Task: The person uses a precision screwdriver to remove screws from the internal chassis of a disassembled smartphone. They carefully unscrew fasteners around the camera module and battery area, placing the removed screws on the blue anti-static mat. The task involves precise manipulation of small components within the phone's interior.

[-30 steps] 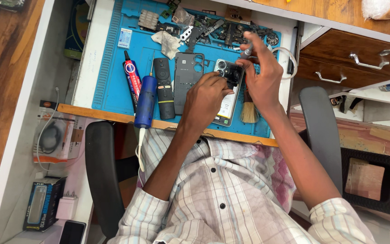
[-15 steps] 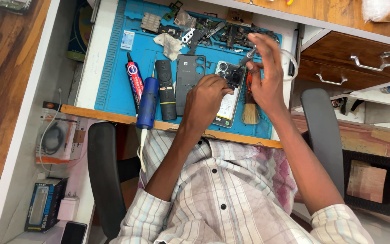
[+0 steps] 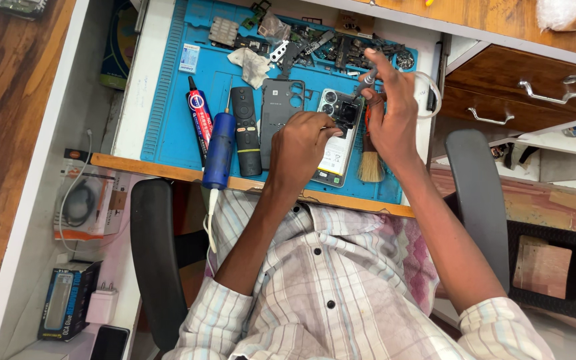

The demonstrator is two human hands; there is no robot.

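Left hand (image 3: pixel 305 148) — fingers curled, pressing down on the opened phone (image 3: pixel 337 137) flat on the blue mat (image 3: pixel 168 87); right hand (image 3: pixel 389 110) — fingers pinched narrow on a small metal tool (image 3: pixel 365 81) just above the phone's camera end, brush (image 3: pixel 371 167) beside.

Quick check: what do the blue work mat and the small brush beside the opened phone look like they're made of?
Blue ridged work mat: likely silicone or rubber, matte, with moulded ribs and trays. Small brush: pale straw-coloured bristles, natural or synthetic unclear; its handle is hidden behind the right hand.
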